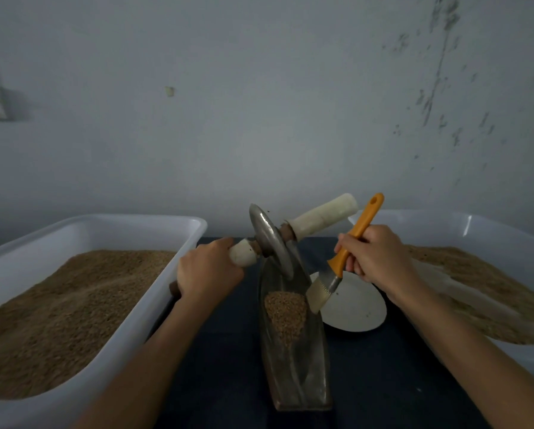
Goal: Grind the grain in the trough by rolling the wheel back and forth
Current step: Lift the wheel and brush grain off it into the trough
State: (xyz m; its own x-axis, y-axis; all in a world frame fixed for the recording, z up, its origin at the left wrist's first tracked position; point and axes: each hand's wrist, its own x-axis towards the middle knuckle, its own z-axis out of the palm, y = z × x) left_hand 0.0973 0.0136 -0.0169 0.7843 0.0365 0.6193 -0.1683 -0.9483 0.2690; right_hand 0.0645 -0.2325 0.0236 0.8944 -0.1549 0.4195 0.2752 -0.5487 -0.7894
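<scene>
**Wheel tipped, brush at the trough rim: where this can slip**

Taking the trough [293, 345] as the landmark, and starting far to its left: a white tub [154, 239] of brown grain sits on the bench [383, 382], its near wall close to the trough's flank. If the wheel gets away sideways, that wall is the first thing it strikes.

Just left of the trough's far end, the left hand [208, 270] is wrapped round the pale left handle [243, 254] of the wheel [271, 243]. The wheel stands at the trough's far end, leaning hard, so its right handle [323, 218] juts up and away with no hand on it. One-handed and tilted, the disc could twist out of the groove or drop onto the rim; a grip on one end only gives little control of the lean.

Inside the trough, the grain [287, 314] lies heaped in the middle stretch, nearer than the wheel. A wheel rolled back while crooked would likely plough it over the low sides rather than crush it.

At the trough's right rim, the right hand [374, 258] is gripping the orange handle of a brush [340, 267], whose bristles touch the rim's edge. A brisk sweep could flick grain out, and the brush sits in the wheel's path.

Right of the trough lies a white plate [355, 308], then a second white tub [507, 230].
</scene>
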